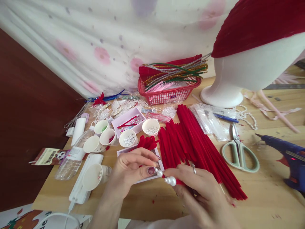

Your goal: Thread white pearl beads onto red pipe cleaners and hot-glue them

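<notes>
Fingers pinched, my left hand grips a small piece with white pearl beads at its end. Facing it, my right hand is closed on a red fuzzy piece tipped with larger pearl beads; most of that piece is hidden by the fingers. The two sets of beads are close together. Behind my left hand lies a shallow white box with red fuzzy loops at its far end. Short red chenille stems and a bundle of long ones lie beyond my right hand.
Paper cups of beads and a plastic bottle stand left, beside a white power strip. Scissors and a blue glue gun lie right. Behind are a red basket and a white mannequin head.
</notes>
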Demonstrator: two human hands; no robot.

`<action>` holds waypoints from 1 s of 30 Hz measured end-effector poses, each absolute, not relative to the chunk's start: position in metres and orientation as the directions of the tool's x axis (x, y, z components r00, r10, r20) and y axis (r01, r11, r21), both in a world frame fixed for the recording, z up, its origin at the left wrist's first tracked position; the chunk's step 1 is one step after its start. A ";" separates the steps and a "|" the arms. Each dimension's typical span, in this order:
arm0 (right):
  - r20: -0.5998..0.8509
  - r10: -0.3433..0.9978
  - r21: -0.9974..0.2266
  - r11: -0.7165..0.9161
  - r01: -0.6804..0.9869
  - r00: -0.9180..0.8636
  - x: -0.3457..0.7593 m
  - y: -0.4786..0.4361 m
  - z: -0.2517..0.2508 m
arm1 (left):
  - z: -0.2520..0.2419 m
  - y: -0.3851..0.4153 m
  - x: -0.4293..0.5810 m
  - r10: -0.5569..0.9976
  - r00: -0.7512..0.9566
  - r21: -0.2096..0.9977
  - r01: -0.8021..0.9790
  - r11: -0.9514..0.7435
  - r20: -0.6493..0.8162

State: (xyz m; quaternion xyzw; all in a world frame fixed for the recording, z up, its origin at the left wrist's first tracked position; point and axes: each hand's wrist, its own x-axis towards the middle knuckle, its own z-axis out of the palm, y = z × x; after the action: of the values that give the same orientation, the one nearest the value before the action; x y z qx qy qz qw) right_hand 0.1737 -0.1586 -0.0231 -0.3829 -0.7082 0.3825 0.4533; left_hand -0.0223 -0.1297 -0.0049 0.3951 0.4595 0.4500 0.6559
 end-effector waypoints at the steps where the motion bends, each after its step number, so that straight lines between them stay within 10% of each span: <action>1: 0.333 0.900 -0.903 0.390 0.181 -0.281 0.173 -0.158 -0.024 | -0.006 -0.130 -0.022 0.953 0.174 0.930 -0.230 0.286 -0.250; 15: -0.262 0.955 -0.954 -0.278 -0.109 -0.141 0.159 -0.162 -0.025 | -0.031 -0.133 -0.016 0.959 0.217 0.892 -0.372 0.256 -0.185; 30: -0.250 0.967 -0.944 -0.253 -0.212 -0.045 0.151 -0.162 -0.022 | -0.031 -0.133 -0.001 0.970 0.187 0.906 -0.365 0.213 -0.153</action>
State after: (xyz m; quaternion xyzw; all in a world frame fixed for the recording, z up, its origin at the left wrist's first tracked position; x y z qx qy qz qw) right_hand 0.1512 -0.1622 -0.0221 -0.4980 -0.3790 0.6154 0.4792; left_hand -0.0005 -0.1331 -0.0315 0.3808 0.3975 0.4984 0.6697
